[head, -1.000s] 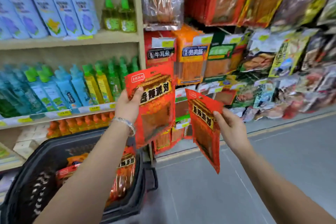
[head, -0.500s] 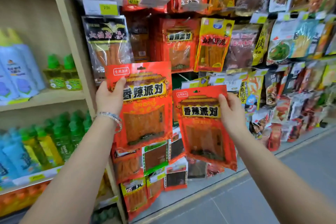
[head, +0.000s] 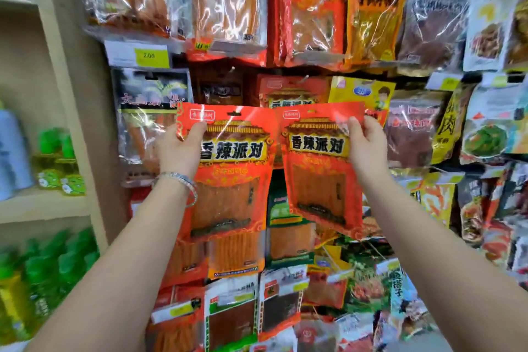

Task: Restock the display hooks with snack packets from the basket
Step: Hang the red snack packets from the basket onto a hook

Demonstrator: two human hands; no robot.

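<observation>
Two red snack packets with black Chinese lettering and a clear window are held up side by side before the hanging display. My left hand [head: 178, 148] grips the left packet [head: 228, 177] at its upper left corner, thumb on the front. My right hand [head: 367, 148] grips the right packet [head: 320, 180] at its upper right edge. Just behind and above them hang matching red packets [head: 288, 90] on a display hook [head: 305, 77]. The basket is out of view.
Rows of hanging snack packets fill the wall above, below and to the right. A beige shelf post [head: 71, 94] stands at left, with green bottles [head: 54, 148] on shelves beyond it. A yellow price tag [head: 148, 56] sits on the upper rail.
Both hands have lifted the two packets higher and closer to the display, and the packets now sit edge to edge. The view has tilted up; the basket and floor have left the frame.
</observation>
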